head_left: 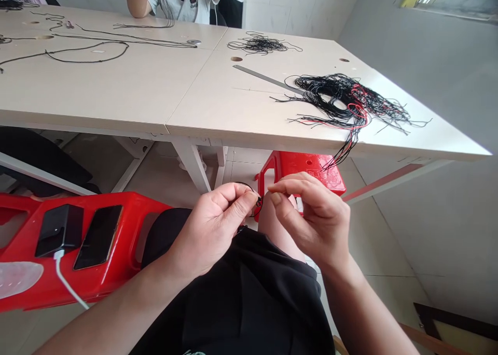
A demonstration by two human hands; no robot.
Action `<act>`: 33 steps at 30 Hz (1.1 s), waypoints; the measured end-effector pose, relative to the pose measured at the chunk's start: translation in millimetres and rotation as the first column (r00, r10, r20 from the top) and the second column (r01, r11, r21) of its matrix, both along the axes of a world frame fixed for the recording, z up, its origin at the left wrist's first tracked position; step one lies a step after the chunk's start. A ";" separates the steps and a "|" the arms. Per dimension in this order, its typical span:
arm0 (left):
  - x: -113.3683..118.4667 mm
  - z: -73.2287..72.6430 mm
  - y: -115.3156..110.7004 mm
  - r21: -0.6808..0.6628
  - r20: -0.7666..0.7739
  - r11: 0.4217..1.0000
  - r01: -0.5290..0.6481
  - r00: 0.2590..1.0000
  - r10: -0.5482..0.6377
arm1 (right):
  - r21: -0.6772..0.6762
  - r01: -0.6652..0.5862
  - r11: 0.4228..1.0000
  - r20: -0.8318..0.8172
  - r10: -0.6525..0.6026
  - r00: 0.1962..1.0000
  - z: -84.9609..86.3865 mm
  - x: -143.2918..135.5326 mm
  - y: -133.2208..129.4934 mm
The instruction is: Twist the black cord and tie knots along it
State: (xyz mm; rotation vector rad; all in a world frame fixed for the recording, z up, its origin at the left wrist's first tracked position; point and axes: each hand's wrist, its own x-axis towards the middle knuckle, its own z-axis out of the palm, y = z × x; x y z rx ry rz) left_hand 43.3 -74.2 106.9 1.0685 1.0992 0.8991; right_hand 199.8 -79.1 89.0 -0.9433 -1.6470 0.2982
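Note:
Above my lap, my left hand (223, 223) pinches a thin black cord (259, 201) between thumb and forefinger. A small knot or loop of the cord sticks out past the fingertips. Just to its right, my right hand (313, 210) has its thumb and forefinger nearly pressed together, close to the cord. Whether a fine strand lies between those fingertips is too small to make out. Both hands are below the front edge of the table, over my dark clothing.
On the white table (202, 96) lie a big bundle of black and red cords (342, 98), a metal ruler (264, 77) and a smaller cord heap (260, 44). A red stool (132, 230) at left bears a phone (98, 237) and a black box (60, 229). Another person (182, 2) sits opposite.

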 end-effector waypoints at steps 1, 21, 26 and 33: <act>-0.2 -0.3 0.4 0.020 -0.013 1.000 0.003 1.000 -0.002 | 0.015 -0.011 1.000 0.014 0.011 1.000 1.7 1.5 -0.5; -6.3 5.5 -0.4 -0.083 0.043 0.995 0.059 0.998 -0.056 | 0.205 0.177 0.963 0.251 -0.227 0.941 -11.3 -9.1 -1.3; -7.1 4.6 2.3 -0.069 0.028 0.993 0.094 0.995 -0.093 | -0.047 -0.025 0.999 0.138 0.031 0.990 -0.8 -0.1 0.1; -10.4 3.8 -1.0 0.023 -0.065 0.988 0.150 0.987 -0.148 | 0.184 -0.097 0.978 0.375 0.022 0.927 8.9 6.6 3.8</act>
